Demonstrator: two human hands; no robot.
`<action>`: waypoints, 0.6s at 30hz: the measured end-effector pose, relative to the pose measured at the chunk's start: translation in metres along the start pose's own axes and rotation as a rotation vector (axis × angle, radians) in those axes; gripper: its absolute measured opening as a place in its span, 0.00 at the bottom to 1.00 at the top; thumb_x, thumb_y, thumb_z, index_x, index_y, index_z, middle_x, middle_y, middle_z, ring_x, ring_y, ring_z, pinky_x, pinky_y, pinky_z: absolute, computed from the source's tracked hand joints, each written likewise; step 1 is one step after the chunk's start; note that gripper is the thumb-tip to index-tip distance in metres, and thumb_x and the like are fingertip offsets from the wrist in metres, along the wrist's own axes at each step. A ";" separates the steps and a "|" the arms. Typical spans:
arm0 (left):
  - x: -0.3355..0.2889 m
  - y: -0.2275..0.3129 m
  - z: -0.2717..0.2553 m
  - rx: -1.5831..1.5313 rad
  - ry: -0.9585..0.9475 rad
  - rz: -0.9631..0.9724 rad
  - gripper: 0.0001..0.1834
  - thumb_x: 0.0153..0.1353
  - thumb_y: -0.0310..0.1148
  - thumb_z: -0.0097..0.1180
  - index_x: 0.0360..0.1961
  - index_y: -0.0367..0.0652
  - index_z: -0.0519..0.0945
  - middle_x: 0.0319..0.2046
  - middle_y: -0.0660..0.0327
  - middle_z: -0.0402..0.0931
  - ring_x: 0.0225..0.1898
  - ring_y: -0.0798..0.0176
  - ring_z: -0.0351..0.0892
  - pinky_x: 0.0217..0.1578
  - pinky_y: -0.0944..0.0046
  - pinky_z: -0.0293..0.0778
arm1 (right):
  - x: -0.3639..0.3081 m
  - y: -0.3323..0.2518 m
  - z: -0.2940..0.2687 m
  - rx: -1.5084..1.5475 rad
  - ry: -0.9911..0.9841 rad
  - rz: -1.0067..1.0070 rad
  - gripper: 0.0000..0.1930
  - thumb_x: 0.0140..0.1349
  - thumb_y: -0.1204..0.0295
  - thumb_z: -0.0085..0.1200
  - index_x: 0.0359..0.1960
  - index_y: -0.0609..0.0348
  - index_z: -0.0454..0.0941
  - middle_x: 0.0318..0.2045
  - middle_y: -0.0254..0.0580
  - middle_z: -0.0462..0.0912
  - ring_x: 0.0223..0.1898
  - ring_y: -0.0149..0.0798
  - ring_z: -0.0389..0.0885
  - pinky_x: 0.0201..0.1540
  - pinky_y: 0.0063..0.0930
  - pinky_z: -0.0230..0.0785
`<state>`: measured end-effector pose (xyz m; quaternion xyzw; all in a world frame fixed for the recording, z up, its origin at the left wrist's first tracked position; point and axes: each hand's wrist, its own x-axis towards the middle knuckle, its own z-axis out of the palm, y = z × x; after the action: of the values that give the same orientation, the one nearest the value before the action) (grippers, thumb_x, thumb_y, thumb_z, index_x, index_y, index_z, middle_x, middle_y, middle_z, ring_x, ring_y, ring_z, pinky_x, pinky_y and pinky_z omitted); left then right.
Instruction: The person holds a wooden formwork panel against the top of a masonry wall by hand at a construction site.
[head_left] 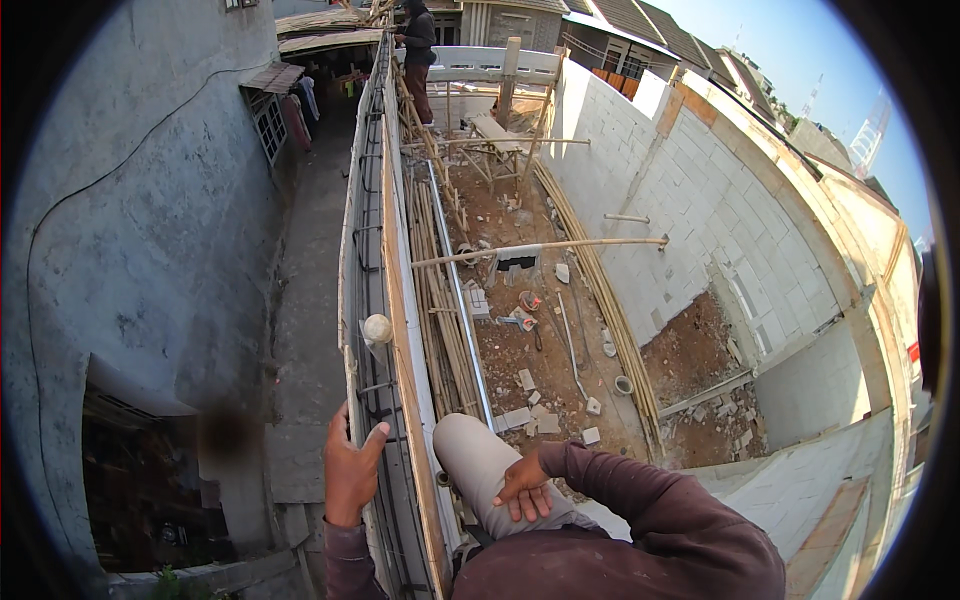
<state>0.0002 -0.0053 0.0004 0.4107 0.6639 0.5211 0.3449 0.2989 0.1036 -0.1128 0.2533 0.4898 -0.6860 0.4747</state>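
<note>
My left hand point(354, 468) grips the edge of the left formwork board point(350, 375), with the thumb on the inner side and the fingers over the outer side. Beside it, dark steel reinforcing bars point(372, 250) run lengthwise in the narrow trough, crossed by short ties. The right formwork board point(403, 370) borders the trough's other side. A pale, round-topped piece point(377, 328) stands in the trough ahead of my left hand. My right hand point(524, 488) lies on my light-trousered thigh, fingers apart and holding nothing.
Far below on the right lies a dirt floor with bamboo poles point(440, 310), rubble and a bucket point(624, 385). A bamboo crosspiece point(540, 250) spans the pit. A white block wall point(710, 190) bounds it. To the left drops an alley point(310, 300). Another person point(418, 55) stands at the far end.
</note>
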 end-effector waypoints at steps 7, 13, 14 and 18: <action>0.000 0.000 0.000 0.006 0.005 0.007 0.31 0.68 0.34 0.67 0.67 0.30 0.73 0.55 0.49 0.80 0.54 0.57 0.81 0.59 0.57 0.74 | 0.001 0.000 -0.001 0.003 -0.001 0.000 0.36 0.74 0.36 0.47 0.51 0.60 0.86 0.37 0.45 0.92 0.31 0.42 0.92 0.34 0.40 0.85; 0.000 0.002 0.000 0.010 0.004 0.005 0.31 0.68 0.36 0.66 0.67 0.30 0.72 0.55 0.49 0.80 0.55 0.57 0.81 0.58 0.58 0.75 | 0.001 -0.001 -0.001 -0.010 0.001 0.005 0.36 0.74 0.36 0.47 0.51 0.60 0.86 0.36 0.45 0.92 0.31 0.42 0.92 0.34 0.39 0.85; 0.000 0.003 0.000 0.010 0.003 0.006 0.31 0.68 0.36 0.66 0.67 0.30 0.72 0.55 0.49 0.80 0.55 0.57 0.81 0.58 0.58 0.75 | 0.001 0.000 -0.002 -0.009 0.002 0.005 0.36 0.74 0.36 0.47 0.51 0.60 0.86 0.36 0.45 0.92 0.31 0.42 0.92 0.34 0.39 0.85; 0.000 0.003 0.000 0.013 -0.001 0.002 0.31 0.68 0.35 0.66 0.68 0.30 0.72 0.56 0.49 0.80 0.55 0.57 0.81 0.58 0.57 0.75 | 0.004 0.002 -0.003 0.003 -0.010 0.001 0.36 0.73 0.35 0.47 0.51 0.60 0.86 0.36 0.45 0.92 0.31 0.42 0.92 0.34 0.39 0.85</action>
<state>0.0009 -0.0053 0.0031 0.4138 0.6666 0.5170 0.3422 0.2988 0.1048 -0.1183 0.2508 0.4862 -0.6878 0.4771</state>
